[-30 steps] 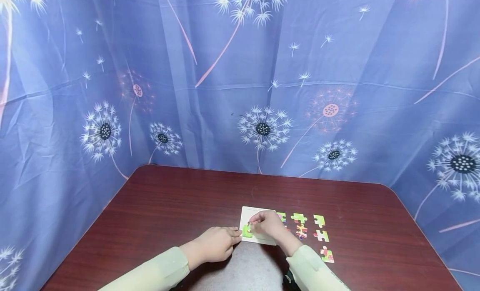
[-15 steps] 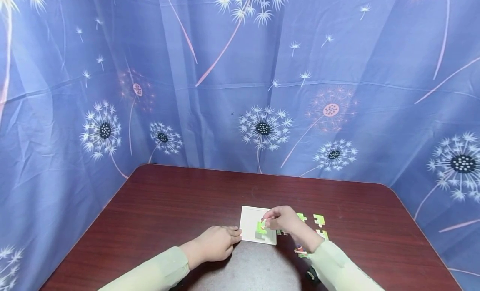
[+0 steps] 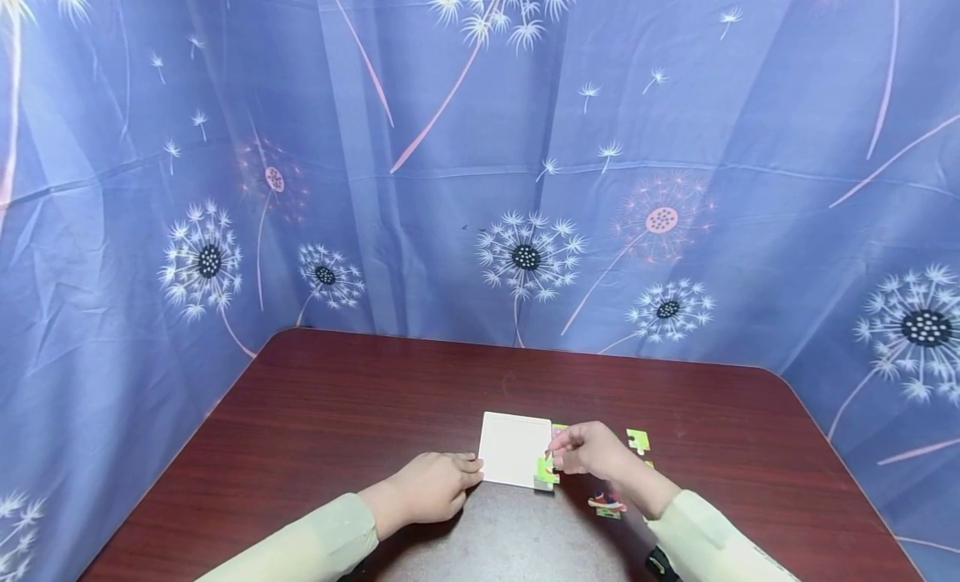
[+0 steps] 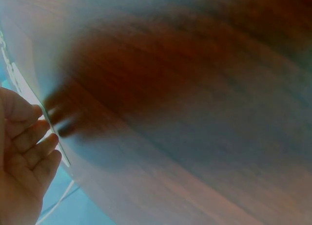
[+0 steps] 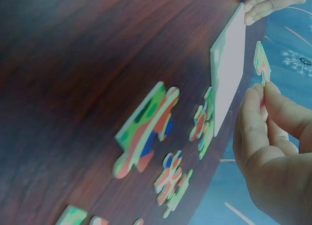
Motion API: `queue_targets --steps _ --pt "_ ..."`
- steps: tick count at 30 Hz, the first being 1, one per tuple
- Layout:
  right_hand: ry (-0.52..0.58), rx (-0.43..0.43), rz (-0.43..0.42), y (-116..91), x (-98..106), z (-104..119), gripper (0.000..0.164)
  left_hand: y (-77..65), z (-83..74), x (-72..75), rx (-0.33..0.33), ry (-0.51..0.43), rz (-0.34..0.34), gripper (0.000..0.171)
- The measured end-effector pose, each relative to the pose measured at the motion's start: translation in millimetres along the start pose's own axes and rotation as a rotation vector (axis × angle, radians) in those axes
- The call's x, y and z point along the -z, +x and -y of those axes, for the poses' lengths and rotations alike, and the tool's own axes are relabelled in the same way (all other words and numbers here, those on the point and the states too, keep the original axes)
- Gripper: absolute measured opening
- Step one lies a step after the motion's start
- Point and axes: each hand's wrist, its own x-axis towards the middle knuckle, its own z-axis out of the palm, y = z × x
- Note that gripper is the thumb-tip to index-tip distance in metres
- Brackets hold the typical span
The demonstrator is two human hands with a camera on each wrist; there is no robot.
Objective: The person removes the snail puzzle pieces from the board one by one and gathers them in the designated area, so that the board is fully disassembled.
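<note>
My right hand [image 3: 603,455] pinches a green jigsaw puzzle piece [image 3: 546,472] between thumb and fingertips, just over the lower right corner of a blank white puzzle board [image 3: 506,449]. In the right wrist view the puzzle piece [image 5: 262,60] stands up from the fingertips, apart from the board. At the board's left edge, the fingers of my left hand [image 3: 433,489] touch the rim near the lower corner. The left wrist view shows the fingertips of this left hand [image 4: 30,147] along the board's edge; its thumb is not clearly seen.
Loose puzzle pieces lie right of the board, partly behind my right hand: a green one [image 3: 638,441] and a red and blue one [image 3: 607,505]. Several more show in the right wrist view, including a large one [image 5: 146,130]. A blue dandelion-print curtain [image 3: 450,190] surrounds the dark red table [image 3: 360,398].
My right hand has lifted the green piece and carried it rightward across the board to the lower right corner. My left hand stays at the left edge.
</note>
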Motion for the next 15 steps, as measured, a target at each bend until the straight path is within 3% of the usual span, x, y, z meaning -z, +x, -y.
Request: queue_targets --steps 15 --pt "-0.069 -0.046 -0.022 -12 7 -19 0.016 0.2 0.3 -1.8 0.003 0.001 -0.002 0.036"
